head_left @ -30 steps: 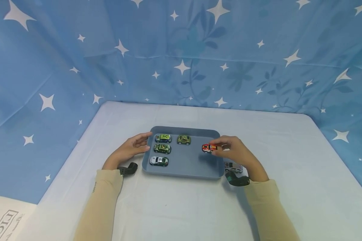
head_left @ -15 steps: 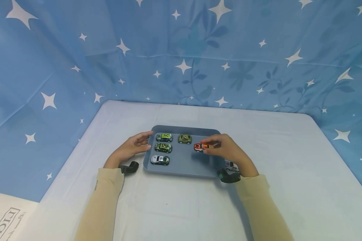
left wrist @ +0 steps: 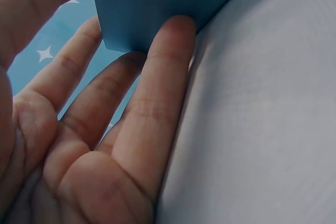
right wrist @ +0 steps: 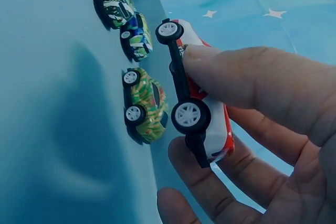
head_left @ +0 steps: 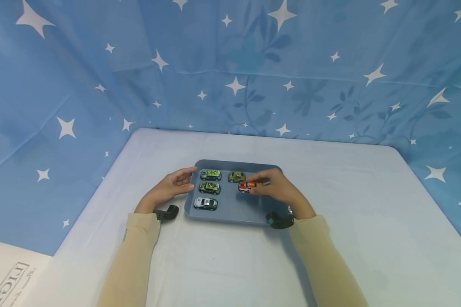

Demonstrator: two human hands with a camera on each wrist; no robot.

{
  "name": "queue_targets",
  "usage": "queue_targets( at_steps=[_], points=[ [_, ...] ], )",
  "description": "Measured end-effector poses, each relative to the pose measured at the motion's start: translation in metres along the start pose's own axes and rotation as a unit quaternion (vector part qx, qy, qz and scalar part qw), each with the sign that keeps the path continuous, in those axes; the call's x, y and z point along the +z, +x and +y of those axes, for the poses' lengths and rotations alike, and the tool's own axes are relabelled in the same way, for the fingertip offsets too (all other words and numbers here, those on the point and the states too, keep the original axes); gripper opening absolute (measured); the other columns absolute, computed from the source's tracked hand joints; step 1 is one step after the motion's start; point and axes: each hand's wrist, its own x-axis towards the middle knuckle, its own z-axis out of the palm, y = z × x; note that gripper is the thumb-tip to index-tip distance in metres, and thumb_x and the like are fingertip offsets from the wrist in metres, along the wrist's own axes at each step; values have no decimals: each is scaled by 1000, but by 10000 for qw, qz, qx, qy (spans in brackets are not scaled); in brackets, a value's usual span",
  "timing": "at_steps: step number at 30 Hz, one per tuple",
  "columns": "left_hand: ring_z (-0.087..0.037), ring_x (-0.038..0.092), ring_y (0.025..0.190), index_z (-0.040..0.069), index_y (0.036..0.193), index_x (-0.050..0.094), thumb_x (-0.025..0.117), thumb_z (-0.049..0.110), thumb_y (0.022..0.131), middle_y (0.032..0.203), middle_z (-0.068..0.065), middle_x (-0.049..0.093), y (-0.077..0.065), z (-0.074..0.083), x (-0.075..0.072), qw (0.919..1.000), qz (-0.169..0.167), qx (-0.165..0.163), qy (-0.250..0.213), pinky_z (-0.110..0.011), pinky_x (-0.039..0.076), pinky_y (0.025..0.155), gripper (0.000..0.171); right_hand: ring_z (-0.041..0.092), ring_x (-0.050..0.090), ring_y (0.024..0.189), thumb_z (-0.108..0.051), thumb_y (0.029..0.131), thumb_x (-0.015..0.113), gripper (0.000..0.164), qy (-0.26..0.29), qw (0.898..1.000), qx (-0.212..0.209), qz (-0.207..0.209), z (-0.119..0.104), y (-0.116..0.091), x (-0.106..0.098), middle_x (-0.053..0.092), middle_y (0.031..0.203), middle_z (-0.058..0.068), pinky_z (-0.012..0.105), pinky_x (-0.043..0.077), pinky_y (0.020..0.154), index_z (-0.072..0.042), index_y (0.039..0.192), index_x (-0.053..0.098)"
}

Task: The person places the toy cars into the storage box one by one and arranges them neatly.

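Note:
My right hand (head_left: 278, 185) pinches a red and white toy car (head_left: 244, 186) between thumb and fingers, over the grey-blue tray (head_left: 234, 215). In the right wrist view the car's wheels show, and it is held close to the camouflage toy car (right wrist: 146, 106) standing in the tray. My left hand (head_left: 165, 190) rests at the tray's left end, its fingers fairly straight and fingertips against the outer wall. Down the tray's left side stand a yellow-green car (head_left: 210, 175), a green camouflage car (head_left: 209, 188) and a white car (head_left: 205, 204).
The tray lies on a white-covered table (head_left: 215, 260). A grey car (head_left: 290, 209), mostly hidden by my right wrist, is just past the tray's right end. Behind the table hangs a blue curtain (head_left: 200, 47) with white stars. Black wrist cameras sit on both wrists.
My right hand has moved left across the tray with the red car, to just in front of the olive camouflage car. My left hand stays at the tray's end.

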Motion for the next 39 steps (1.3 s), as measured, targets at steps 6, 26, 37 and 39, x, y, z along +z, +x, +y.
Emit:
queue_targets(
  at_steps=[6,26,37,39],
  points=[
    [-50,29,159,4,170,33,67,15,108,174,-26,30,0,0,1,10000,-19,12,-18,-61,34,125,71,38,68,113,-2,92,84,32,-147,9998,127,7,-2,9,9,77,122,21,49,58,94,5,123,79],
    [-50,29,159,3,169,34,69,12,107,173,-26,30,-1,3,1,10000,13,1,-74,-62,33,126,72,39,70,119,1,86,86,30,-431,9932,1085,36,-11,31,31,77,124,19,48,61,96,2,115,82],
    [-50,32,158,3,168,35,70,12,106,173,-25,32,0,1,0,9999,9,28,-122,-62,34,125,72,34,71,112,-1,84,90,29,-925,9849,1457,117,-17,38,37,77,124,16,53,58,99,-5,113,84],
    [-49,32,158,3,169,36,70,12,106,173,-25,32,1,1,0,9999,13,8,-130,-62,35,125,72,33,71,108,-1,84,91,30,-965,9837,1513,122,-18,39,38,78,121,14,52,58,98,-6,112,84]
  ],
)
